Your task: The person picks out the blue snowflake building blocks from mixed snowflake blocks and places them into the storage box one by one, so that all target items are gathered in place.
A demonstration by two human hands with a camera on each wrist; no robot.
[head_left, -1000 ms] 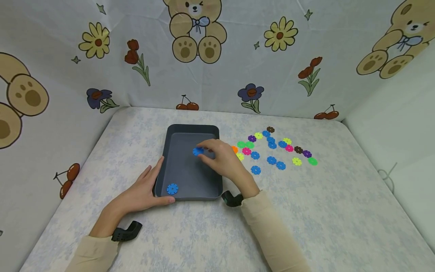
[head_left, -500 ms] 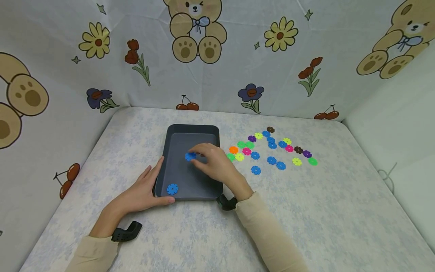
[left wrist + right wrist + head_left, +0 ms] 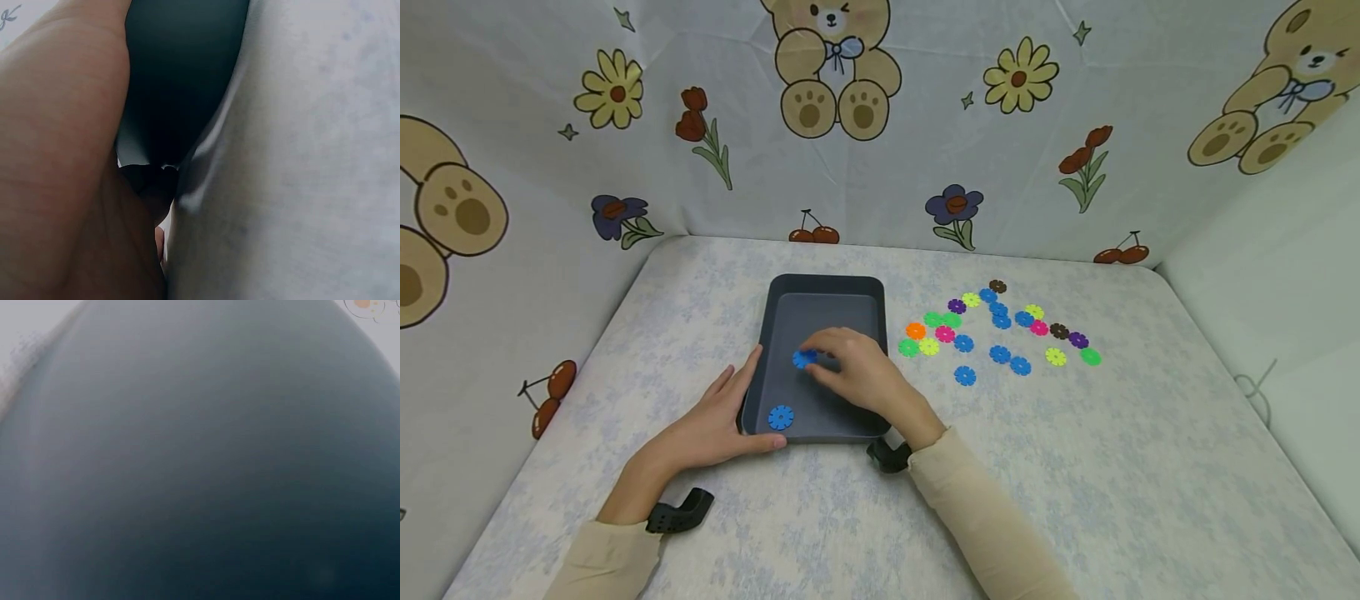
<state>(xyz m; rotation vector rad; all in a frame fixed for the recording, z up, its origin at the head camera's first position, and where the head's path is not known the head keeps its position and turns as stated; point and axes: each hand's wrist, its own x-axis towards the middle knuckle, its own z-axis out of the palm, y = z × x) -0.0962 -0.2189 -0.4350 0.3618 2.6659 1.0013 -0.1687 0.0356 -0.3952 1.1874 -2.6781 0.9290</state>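
Observation:
A dark grey rectangular tray (image 3: 850, 425) stands on the table in the head view. My left hand (image 3: 715, 421) rests at its near left corner, fingers stretched along the left side and thumb along the front edge. Over the tray, my right hand (image 3: 857, 371) pinches a blue notched plastic disc (image 3: 802, 359) between thumb and fingers. Another blue disc (image 3: 781, 417) lies in the tray's near left corner. In the left wrist view, the left hand (image 3: 62, 144) is close up against the dark tray wall (image 3: 181, 69). A blurred grey surface fills most of the right wrist view, with no hand visible.
Right of the tray, loose notched discs lie scattered, among them an orange disc (image 3: 915, 331), a pink disc (image 3: 945, 334), a brown disc (image 3: 997, 286) and several blue ones. A patterned cloth (image 3: 880, 183) hangs behind the table.
My right hand has moved left and toward me over the tray, carrying the blue disc closer to the one lying there. The left hand has stayed in place.

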